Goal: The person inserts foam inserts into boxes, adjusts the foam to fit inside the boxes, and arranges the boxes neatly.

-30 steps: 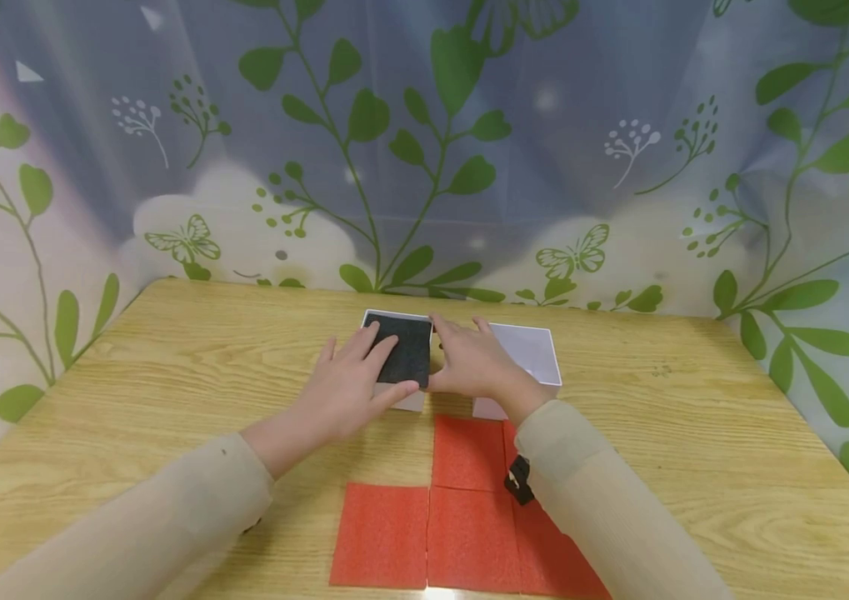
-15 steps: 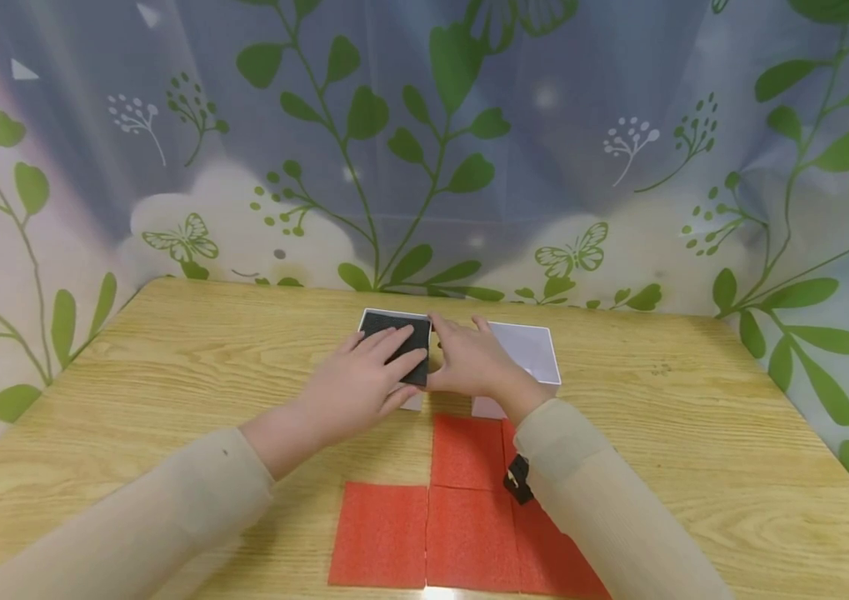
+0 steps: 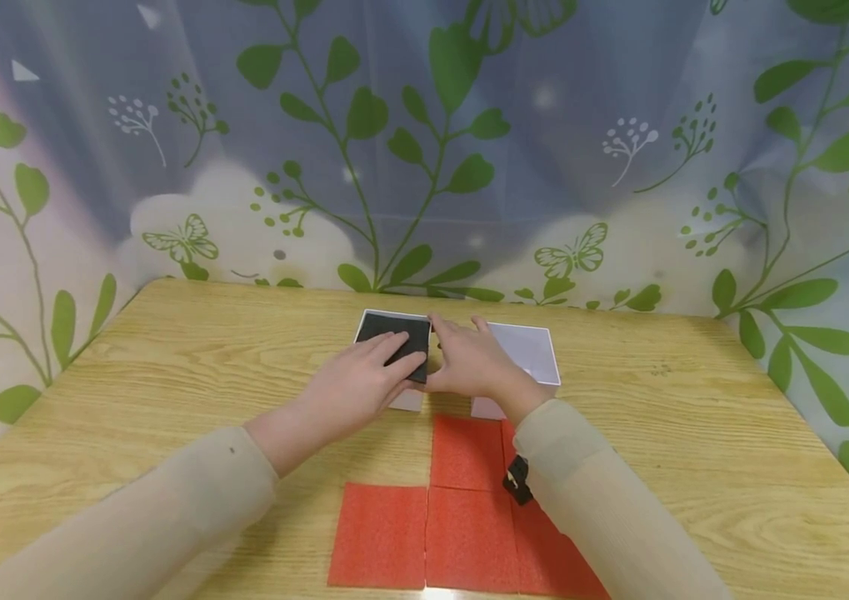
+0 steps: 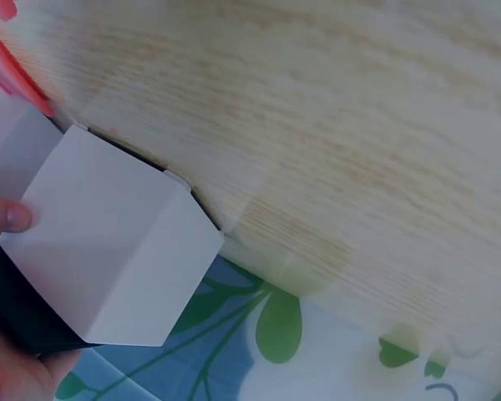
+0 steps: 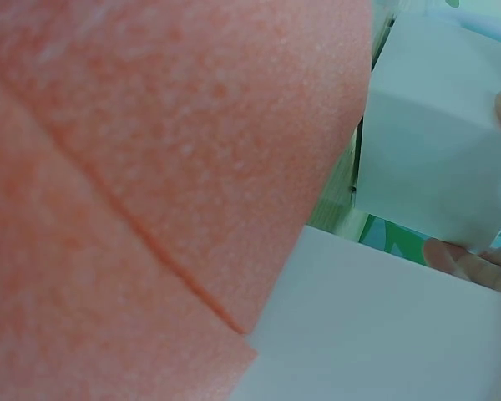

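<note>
A white box (image 3: 405,402) stands near the middle of the table, with a black square pad (image 3: 407,333) set in its open top. My left hand (image 3: 352,387) lies over the pad, its straight fingers pressing on the dark surface. My right hand (image 3: 465,358) grips the box's right side, index finger at the far corner and thumb at the near one. In the left wrist view, the box's pale walls (image 4: 108,225) show beside the pad's dark edge (image 4: 25,309). Fingers (image 5: 476,266) touch the box (image 5: 442,142) in the right wrist view.
A second white box (image 3: 529,354), open on top, stands just right of my right hand. Several red felt squares (image 3: 387,533) lie on the wooden table (image 3: 169,367) in front, partly under my right sleeve (image 3: 604,492). A leaf-printed curtain (image 3: 424,167) hangs behind.
My left hand has shifted its fingers further across the black pad, from spread to closer together, and the pad sits slightly more level in the box. My right hand has held still.
</note>
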The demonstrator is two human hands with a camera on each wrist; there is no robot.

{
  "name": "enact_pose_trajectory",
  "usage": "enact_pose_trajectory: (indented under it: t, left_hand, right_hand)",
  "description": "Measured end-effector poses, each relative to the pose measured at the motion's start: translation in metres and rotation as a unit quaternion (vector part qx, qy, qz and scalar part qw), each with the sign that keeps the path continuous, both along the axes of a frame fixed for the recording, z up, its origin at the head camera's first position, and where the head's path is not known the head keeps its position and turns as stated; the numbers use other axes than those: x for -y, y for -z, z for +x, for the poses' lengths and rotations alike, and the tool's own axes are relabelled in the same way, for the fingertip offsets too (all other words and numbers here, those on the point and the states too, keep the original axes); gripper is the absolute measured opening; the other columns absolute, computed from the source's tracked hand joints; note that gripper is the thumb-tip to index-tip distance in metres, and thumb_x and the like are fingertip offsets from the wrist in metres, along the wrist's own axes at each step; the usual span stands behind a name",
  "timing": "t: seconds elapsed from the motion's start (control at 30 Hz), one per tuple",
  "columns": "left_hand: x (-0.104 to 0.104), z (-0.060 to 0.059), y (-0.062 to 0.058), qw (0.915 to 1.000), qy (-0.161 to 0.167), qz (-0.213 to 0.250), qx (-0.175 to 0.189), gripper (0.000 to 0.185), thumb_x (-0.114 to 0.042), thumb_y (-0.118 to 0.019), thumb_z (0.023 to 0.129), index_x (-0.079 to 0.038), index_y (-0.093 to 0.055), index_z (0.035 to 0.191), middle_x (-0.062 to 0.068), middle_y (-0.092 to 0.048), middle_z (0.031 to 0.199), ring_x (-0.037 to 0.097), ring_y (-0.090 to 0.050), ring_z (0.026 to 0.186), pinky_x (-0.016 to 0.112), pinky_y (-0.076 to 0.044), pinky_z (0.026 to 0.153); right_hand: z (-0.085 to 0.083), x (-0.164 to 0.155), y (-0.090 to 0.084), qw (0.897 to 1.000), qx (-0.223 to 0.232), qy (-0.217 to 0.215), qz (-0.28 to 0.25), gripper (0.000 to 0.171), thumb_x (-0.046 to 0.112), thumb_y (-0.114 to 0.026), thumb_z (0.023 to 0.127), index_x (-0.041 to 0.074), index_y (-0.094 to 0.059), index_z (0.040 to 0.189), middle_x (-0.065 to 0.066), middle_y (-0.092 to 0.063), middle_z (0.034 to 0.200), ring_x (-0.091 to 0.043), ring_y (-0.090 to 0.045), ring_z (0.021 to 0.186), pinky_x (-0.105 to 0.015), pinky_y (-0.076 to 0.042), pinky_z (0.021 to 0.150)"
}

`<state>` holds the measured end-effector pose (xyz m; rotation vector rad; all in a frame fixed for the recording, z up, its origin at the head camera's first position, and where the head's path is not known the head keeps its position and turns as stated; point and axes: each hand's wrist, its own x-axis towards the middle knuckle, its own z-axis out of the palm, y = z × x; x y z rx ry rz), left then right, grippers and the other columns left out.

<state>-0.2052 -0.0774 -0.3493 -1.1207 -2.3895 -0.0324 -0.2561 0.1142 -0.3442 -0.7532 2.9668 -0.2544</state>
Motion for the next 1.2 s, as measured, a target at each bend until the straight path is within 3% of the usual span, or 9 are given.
enact_pose_trajectory:
  t: [0.17,0.4,0.6,0.77,0.93,1.0,1.2]
  left_hand:
    - [0.000,-0.004,0.000,0.9999,0.012,0.004,-0.012,0.034,-0.018,-0.066,0.088,-0.010,-0.061,0.120,0.022,-0.056,0.122,0.034,-0.057,0.109,0.040,-0.048,0.089]
    - [0.004,-0.007,-0.003,1.0000,0.008,-0.004,-0.003,0.034,-0.018,-0.067,0.087,-0.010,-0.061,0.120,0.020,-0.055,0.123,0.034,-0.055,0.111,0.042,-0.047,0.090]
    - [0.006,-0.011,-0.001,0.9998,0.016,-0.008,0.000,0.039,-0.020,-0.067,0.087,-0.010,-0.059,0.123,0.020,-0.055,0.124,0.034,-0.054,0.114,0.042,-0.046,0.092]
    - [0.009,-0.013,0.000,0.9987,0.006,-0.039,0.033,0.045,-0.031,-0.059,0.092,-0.011,-0.053,0.131,0.019,-0.049,0.132,0.032,-0.047,0.122,0.045,-0.042,0.096]
    - [0.014,-0.006,-0.004,0.9958,-0.019,-0.052,0.073,0.053,-0.043,-0.048,0.096,-0.010,-0.047,0.137,0.019,-0.041,0.140,0.032,-0.040,0.128,0.047,-0.037,0.100]
    - [0.016,-0.002,-0.005,0.9975,-0.014,-0.035,0.060,0.048,-0.038,-0.051,0.095,-0.009,-0.051,0.134,0.020,-0.044,0.137,0.033,-0.044,0.125,0.047,-0.039,0.098]
    - [0.019,0.001,-0.005,0.9994,0.019,-0.004,-0.027,0.037,-0.018,-0.067,0.087,-0.007,-0.061,0.122,0.020,-0.058,0.120,0.033,-0.058,0.109,0.043,-0.049,0.087]
  right_hand:
    - [0.001,0.001,-0.001,1.000,0.005,0.002,-0.008,0.108,0.065,-0.063,0.073,0.003,-0.016,0.148,-0.009,-0.038,0.144,-0.019,-0.042,0.127,-0.050,-0.005,0.111]
    - [0.000,0.002,0.000,1.000,-0.008,-0.005,-0.016,0.107,0.070,-0.059,0.073,0.003,-0.022,0.147,-0.009,-0.052,0.133,-0.020,-0.052,0.118,-0.051,-0.006,0.111]
    - [0.000,0.003,0.000,1.000,-0.014,-0.004,-0.010,0.107,0.071,-0.059,0.072,0.003,-0.023,0.147,-0.009,-0.049,0.136,-0.025,-0.049,0.121,-0.051,-0.008,0.110]
    - [0.000,0.002,0.000,1.000,-0.006,-0.001,-0.001,0.107,0.065,-0.062,0.074,0.002,-0.019,0.148,-0.009,-0.040,0.143,-0.022,-0.041,0.128,-0.050,-0.007,0.111]
    - [-0.001,0.001,0.000,1.000,-0.003,-0.001,0.001,0.107,0.063,-0.064,0.074,0.002,-0.016,0.148,-0.010,-0.034,0.147,-0.019,-0.036,0.132,-0.050,-0.006,0.111]
    - [-0.001,0.001,0.000,1.000,-0.005,0.000,-0.002,0.107,0.064,-0.063,0.074,0.002,-0.017,0.148,-0.010,-0.035,0.146,-0.019,-0.036,0.132,-0.050,-0.006,0.111]
    - [-0.001,0.001,0.001,1.000,-0.004,0.000,-0.003,0.109,0.066,-0.063,0.073,0.002,-0.017,0.148,-0.010,-0.037,0.145,-0.020,-0.039,0.130,-0.051,-0.006,0.111]
